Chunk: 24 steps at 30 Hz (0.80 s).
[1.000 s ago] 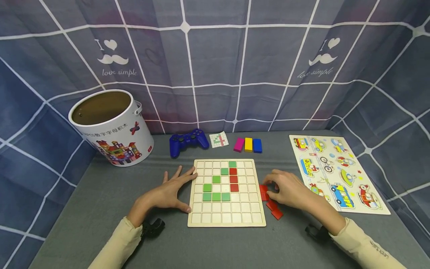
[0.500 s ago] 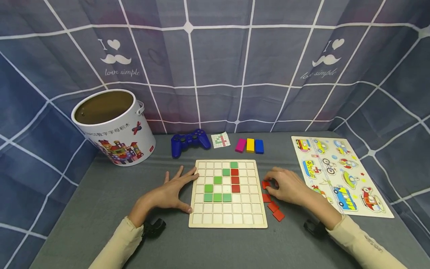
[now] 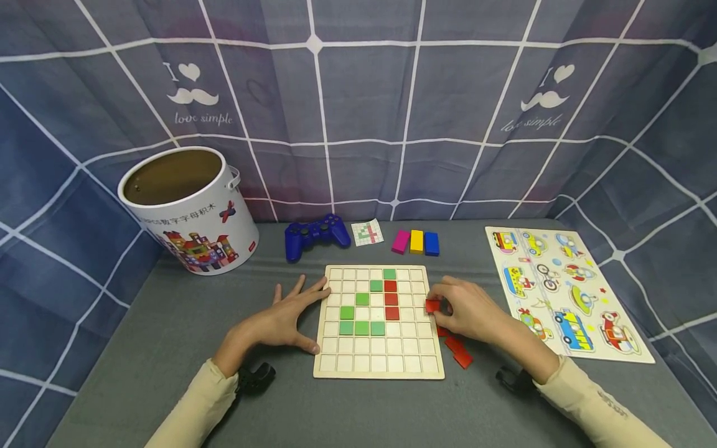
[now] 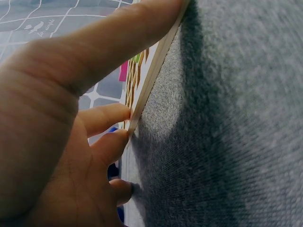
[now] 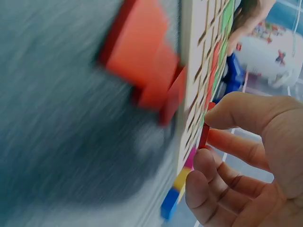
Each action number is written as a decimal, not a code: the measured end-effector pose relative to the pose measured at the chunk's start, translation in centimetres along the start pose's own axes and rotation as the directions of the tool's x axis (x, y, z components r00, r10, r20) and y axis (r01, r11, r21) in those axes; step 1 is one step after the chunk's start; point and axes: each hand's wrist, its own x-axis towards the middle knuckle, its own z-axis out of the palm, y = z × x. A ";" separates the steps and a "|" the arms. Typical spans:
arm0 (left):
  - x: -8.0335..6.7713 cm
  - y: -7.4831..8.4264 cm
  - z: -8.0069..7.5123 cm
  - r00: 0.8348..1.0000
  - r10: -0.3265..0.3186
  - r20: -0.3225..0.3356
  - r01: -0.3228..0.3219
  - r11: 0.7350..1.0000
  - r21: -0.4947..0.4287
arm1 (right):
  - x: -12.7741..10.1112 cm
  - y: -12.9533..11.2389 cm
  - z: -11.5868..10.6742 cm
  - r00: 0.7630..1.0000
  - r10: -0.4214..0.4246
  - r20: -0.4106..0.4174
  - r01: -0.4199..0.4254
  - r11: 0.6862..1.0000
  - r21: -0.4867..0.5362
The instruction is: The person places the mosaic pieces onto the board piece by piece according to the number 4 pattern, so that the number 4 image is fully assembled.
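A wooden grid board (image 3: 378, 364) lies on the grey table, with several green tiles (image 3: 361, 328) and a column of three red tiles (image 3: 390, 298) set in it. My right hand (image 3: 467, 308) pinches a red tile (image 3: 432, 305) over the board's right edge; the right wrist view shows that tile (image 5: 204, 136) upright between thumb and fingers. Loose red tiles (image 3: 456, 350) lie just right of the board. My left hand (image 3: 285, 317) rests flat on the table with straight fingers against the board's left edge (image 4: 156, 71).
A white bucket (image 3: 187, 211) stands at back left. A blue game controller (image 3: 313, 234), a small pattern card (image 3: 367, 232) and pink, yellow and blue blocks (image 3: 415, 242) lie behind the board. A vehicle puzzle board (image 3: 562, 292) is on the right.
My right hand picked a red tile from the loose pile and moved left with it to the board's right edge. The left hand stayed put.
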 end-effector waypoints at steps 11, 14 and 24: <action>-0.1 0.1 -0.1 1.000 -0.003 0.001 0.003 1.000 0.003 | 1.4 -4.0 1.9 0.981 -0.194 0.007 0.193 0.980 0.043; 0.0 0.1 -0.1 1.000 -0.001 0.000 0.001 1.000 -0.001 | 1.6 -4.6 2.4 0.975 -0.221 0.012 0.220 0.974 0.044; 0.0 0.0 -0.1 1.000 0.002 0.001 -0.002 1.000 -0.001 | 2.3 -5.5 3.2 0.969 -0.243 0.035 0.244 0.970 -0.008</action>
